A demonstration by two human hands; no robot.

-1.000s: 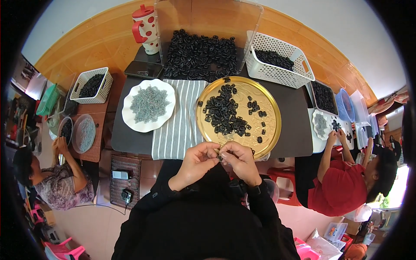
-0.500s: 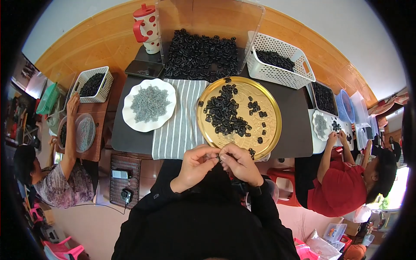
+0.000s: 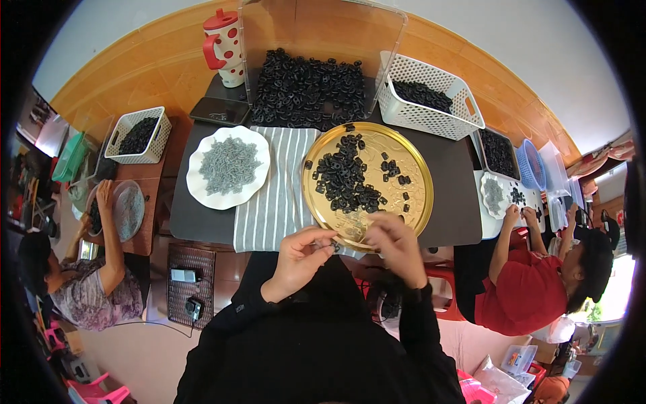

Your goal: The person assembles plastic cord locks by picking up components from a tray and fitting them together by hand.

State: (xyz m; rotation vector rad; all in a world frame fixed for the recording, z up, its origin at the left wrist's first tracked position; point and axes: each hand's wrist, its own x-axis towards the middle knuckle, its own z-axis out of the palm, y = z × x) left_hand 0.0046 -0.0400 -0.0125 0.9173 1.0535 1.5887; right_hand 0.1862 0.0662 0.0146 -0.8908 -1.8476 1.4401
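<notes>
My left hand (image 3: 301, 261) pinches a small dark piece (image 3: 336, 246) between thumb and fingertips, just in front of the round gold tray (image 3: 414, 145). My right hand (image 3: 398, 248), smeared by motion, hangs over the tray's front right rim; whether it holds anything is not visible. On the tray lies a heap of small black plastic parts (image 3: 346, 178), with several loose ones to its right. Left of the tray is a grey-and-white striped cloth (image 3: 272, 195). Partly on that cloth stands a white scalloped plate (image 3: 196, 178) piled with small grey screw-like pieces (image 3: 231, 165).
Behind the tray stands a clear bin (image 3: 397, 40) of black parts; a white perforated basket (image 3: 431, 120) is beside it. A spotted tumbler (image 3: 232, 50) and dark phone-like slab (image 3: 219, 112) stand back left. Co-workers sit at left (image 3: 97, 289) and right (image 3: 525, 293).
My right hand has come away from my left, moving right toward the tray's front edge. My left hand stays pinched on the piece. The left co-worker's raised hand has come down.
</notes>
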